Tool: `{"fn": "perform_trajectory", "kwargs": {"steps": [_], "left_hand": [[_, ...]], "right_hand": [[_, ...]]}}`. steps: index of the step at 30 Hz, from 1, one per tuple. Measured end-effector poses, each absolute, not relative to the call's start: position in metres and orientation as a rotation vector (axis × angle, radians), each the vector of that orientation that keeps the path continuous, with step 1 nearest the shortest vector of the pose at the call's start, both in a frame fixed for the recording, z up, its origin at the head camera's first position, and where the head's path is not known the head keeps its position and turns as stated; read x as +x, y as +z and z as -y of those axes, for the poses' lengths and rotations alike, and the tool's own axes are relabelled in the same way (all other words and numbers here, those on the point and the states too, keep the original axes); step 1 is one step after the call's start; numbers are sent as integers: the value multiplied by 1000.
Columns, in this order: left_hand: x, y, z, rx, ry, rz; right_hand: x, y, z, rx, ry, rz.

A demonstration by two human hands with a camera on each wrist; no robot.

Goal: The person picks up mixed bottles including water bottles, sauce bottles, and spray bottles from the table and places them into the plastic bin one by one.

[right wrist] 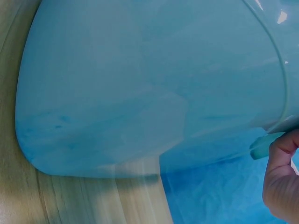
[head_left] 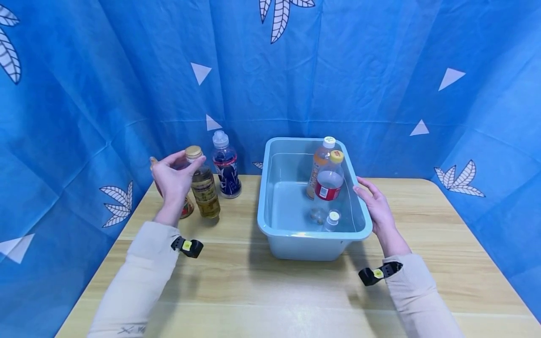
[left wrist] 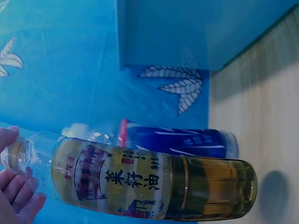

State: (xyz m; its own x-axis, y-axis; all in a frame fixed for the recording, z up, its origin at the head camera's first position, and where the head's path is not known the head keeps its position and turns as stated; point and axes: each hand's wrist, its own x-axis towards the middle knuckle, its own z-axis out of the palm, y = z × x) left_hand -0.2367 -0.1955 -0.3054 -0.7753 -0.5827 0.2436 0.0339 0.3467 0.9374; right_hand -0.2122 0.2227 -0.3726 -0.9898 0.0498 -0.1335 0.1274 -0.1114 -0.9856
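The right hand (head_left: 377,206) lies with relaxed fingers against the right rim of the pale blue plastic tub (head_left: 270,197) on the wooden table (head_left: 253,281). Farther left, the left hand (head_left: 173,180) pinches the gold-capped neck of the clear oil bottle (head_left: 204,187); only the left wrist view shows its label's printed characters (left wrist: 133,179). Behind stands a dark blue-labelled bottle (head_left: 226,166).

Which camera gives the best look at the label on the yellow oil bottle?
The left wrist view: the oil bottle fills the frame, its label print sharp. The head view shows it small, gripped near the cap by the left hand. The right wrist view misses it.
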Motion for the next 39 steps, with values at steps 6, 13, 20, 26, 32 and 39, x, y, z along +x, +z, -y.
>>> {"fn": "perform_trajectory", "kwargs": {"steps": [6, 13, 20, 26, 32, 39], "left_hand": [[-224, -290, 187, 325, -1385, 2071], [-214, -273, 175, 194, -1390, 2063], [-208, -254, 165, 36, -1416, 2012], [-201, -238, 156, -84, -1450, 1990], [-199, -222, 146, -194, -1466, 1959], [-199, -206, 132, -265, -1469, 1933]], "right_hand": [[-212, -374, -223, 196, -2316, -2052], [-212, -375, -223, 188, -2340, -2043], [-212, -376, -222, 179, -2322, -2066], [-213, -376, -221, 187, -2306, -2072], [-213, -376, -221, 180, -2319, -2051], [-213, -377, -222, 163, -2365, -1998]]}}
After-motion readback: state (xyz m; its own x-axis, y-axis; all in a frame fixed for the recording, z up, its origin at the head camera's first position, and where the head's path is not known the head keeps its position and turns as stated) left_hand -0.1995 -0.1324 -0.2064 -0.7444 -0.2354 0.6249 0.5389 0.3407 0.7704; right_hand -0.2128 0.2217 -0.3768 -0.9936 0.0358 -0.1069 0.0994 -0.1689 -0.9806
